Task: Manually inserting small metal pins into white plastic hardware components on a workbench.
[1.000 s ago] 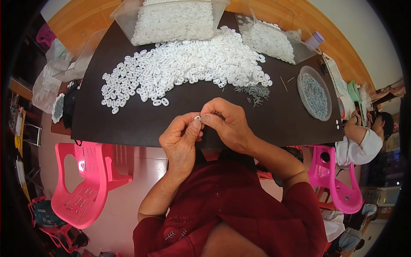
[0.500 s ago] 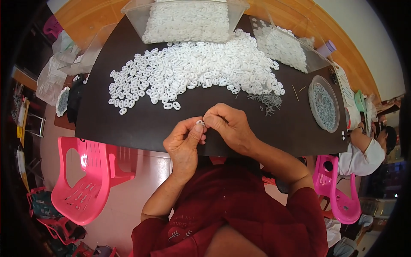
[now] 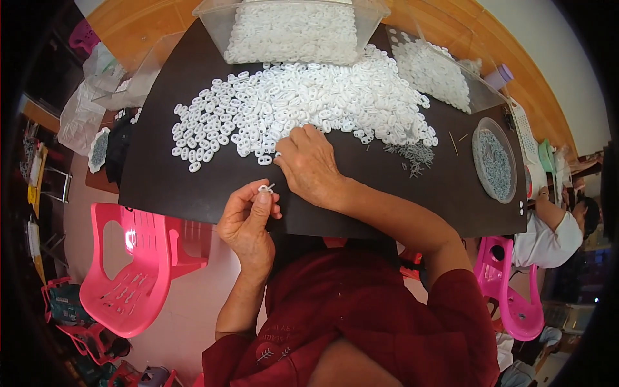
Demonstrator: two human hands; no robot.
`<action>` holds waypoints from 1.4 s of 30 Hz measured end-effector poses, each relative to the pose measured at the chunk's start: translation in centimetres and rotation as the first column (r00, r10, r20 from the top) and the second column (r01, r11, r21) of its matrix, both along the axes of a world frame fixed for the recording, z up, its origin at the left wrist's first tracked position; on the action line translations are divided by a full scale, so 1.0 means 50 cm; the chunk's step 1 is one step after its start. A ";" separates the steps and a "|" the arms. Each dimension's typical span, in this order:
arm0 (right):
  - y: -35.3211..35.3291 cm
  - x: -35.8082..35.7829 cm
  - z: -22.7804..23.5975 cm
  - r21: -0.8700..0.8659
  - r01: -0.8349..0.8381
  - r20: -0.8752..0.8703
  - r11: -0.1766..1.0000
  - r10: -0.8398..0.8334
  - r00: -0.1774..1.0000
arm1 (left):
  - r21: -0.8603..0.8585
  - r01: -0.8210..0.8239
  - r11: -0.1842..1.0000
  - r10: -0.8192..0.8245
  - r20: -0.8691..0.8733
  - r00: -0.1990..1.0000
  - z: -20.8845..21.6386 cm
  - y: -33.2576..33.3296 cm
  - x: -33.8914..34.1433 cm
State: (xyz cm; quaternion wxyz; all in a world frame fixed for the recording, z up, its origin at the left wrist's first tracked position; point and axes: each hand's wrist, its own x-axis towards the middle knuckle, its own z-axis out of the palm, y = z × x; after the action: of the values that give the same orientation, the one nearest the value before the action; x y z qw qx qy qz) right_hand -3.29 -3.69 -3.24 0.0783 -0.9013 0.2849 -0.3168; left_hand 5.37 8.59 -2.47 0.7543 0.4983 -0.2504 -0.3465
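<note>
Grip of left hand (image 3: 250, 222) pinches a white piece (image 3: 264, 189), pin (image 3: 271, 186) poking out, above the surface (image 3: 167, 187). Right hand (image 3: 311, 166) is at the near edge of the white pile (image 3: 309, 97); grip hidden, can't tell. Gray pins (image 3: 412, 155) lie to its right. Clear tub (image 3: 218, 27) sits behind the pile.

A dark table (image 3: 164, 187) lies beneath the left hand (image 3: 248, 226) and right hand (image 3: 309, 168). Well beyond them runs an orange wood-toned panel (image 3: 516, 71), with a pale wall (image 3: 548, 55) to the right. Left of the left hand, a slotted pink plastic chair (image 3: 151, 284) catches bright glare on a pinkish floor (image 3: 184, 316); well right of the right hand stands a magenta chair (image 3: 523, 319).
</note>
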 end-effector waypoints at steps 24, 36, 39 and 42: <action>0.013 -0.219 0.081 0.881 -0.400 0.463 0.253 -0.289 0.838 | 0.109 0.345 0.932 -0.345 -0.019 0.938 0.043 -0.051 -0.111; 0.030 -0.217 0.066 0.832 -0.392 0.517 0.392 -0.291 0.805 | 0.079 0.268 0.960 -0.275 0.104 0.956 0.024 -0.057 -0.129; 0.031 -0.214 0.064 0.833 -0.353 0.495 0.427 -0.288 0.820 | 0.069 0.266 0.961 -0.273 0.141 0.952 0.020 -0.056 -0.127; 0.030 -0.213 0.061 0.827 -0.343 0.491 0.446 -0.273 0.827 | 0.070 0.261 0.963 -0.268 0.130 0.955 0.021 -0.057 -0.125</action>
State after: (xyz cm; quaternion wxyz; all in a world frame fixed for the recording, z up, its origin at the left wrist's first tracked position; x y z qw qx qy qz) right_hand -13.92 -2.17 -0.17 0.6267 -0.5918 0.3514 -0.3655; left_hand -0.89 5.76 -1.42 0.6688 0.5026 -0.3573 -0.4153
